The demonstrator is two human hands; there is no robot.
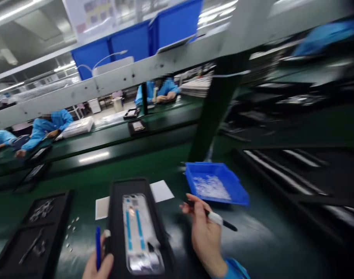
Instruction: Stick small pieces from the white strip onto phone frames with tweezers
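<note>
My right hand (204, 232) is closed around a black-and-white marker pen (220, 220), its tip pointing right, just in front of a blue tray (237, 190) of small clear parts. My left hand (98, 267) shows only at the bottom edge, fingers closed on a blue pen-like tool (98, 246), and it touches the near left side of a black fixture tray (116, 224). In that tray lies a silver phone frame (139, 232) with two blue strips.
A black tray (34, 232) with small metal parts lies at the left, loose bits (70, 232) beside it. White paper (162, 190) sits under the fixture. Black trays stack at the right (296, 182). Co-workers in blue (45, 130) sit across the green conveyor (121, 143).
</note>
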